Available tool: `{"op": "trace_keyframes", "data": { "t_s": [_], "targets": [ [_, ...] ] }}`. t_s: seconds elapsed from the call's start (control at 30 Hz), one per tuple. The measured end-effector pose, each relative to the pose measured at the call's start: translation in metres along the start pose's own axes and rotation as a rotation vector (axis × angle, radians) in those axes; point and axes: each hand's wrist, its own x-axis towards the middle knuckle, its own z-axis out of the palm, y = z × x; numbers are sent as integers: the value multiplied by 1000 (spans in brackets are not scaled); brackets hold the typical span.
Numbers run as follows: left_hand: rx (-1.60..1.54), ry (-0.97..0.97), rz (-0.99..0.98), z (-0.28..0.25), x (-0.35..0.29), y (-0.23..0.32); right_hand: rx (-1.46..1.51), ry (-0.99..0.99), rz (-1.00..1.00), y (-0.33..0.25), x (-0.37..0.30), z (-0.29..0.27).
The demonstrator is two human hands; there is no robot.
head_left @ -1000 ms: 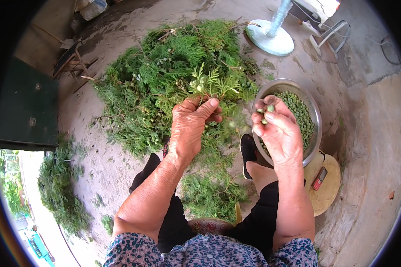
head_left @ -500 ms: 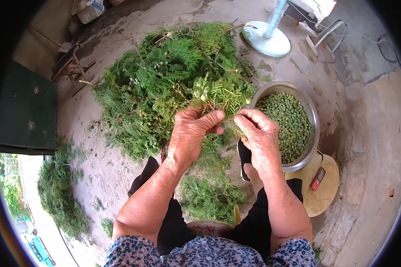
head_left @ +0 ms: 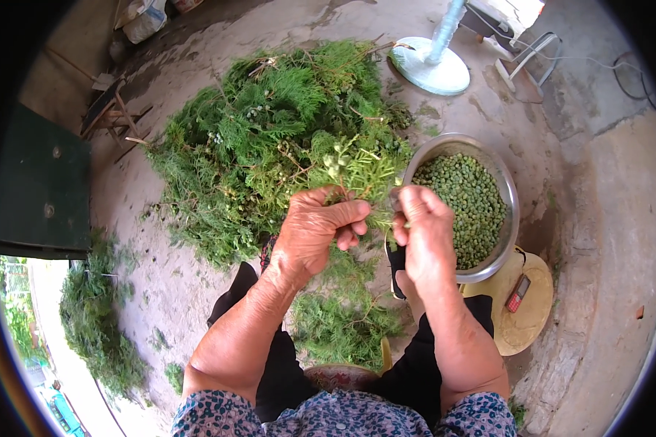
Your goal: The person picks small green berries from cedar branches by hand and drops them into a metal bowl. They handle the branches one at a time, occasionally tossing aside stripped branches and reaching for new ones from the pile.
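With my left hand [head_left: 306, 227] I am pinching a leafy green sprig [head_left: 356, 175] by its stem, the thumb pressing against curled fingers, while its pale green cones [head_left: 332, 162] are standing up clear of my grip. My right hand [head_left: 427, 231] is hanging just beside the sprig, its fingers bending in toward the thumb; the tips are blurring, so I cannot tell whether they are grasping a bit of greenery or nothing. I am holding the sprig up in front of the heap of cut branches [head_left: 262, 127], a little to the left of the steel bowl [head_left: 481, 274], where many small green pieces [head_left: 470, 200] are lying. As I judge it, doing this well means bracing the stem firmly, close under the cones, so that the twig is not bending or whipping when the other hand is tugging, and pinching with the fingertips at the base of each cone rather than squeezing its body. Turning the leaves aside would be giving me a clearer view. With the bowl sitting so near on my right, carrying loose pieces low over its rim seems safest, since the fallen greenery [head_left: 346, 320] below could be hiding anything dropped.
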Motion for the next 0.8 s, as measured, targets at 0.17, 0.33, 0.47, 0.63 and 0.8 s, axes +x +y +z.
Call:
{"op": "trace_keyframes", "data": {
  "t_s": [0.17, 0.33, 0.47, 0.63, 0.8],
  "targets": [
    [12, 49, 29, -2, 0, 0, 342, -145, -43, -10, 19, -23],
    [46, 42, 48, 1, 0, -2, 238, -250, -17, -11, 17, -22],
    [60, 33, 17, 3, -2, 2, -30, -207, -82, -10, 14, -14],
    [43, -5, -6, 0, -3, 2, -156, 23, -260, -16, 33, -26],
    [126, 16, 31, 3, -4, 0, 1, -155, -40, -17, 24, -28]
  ]
}}
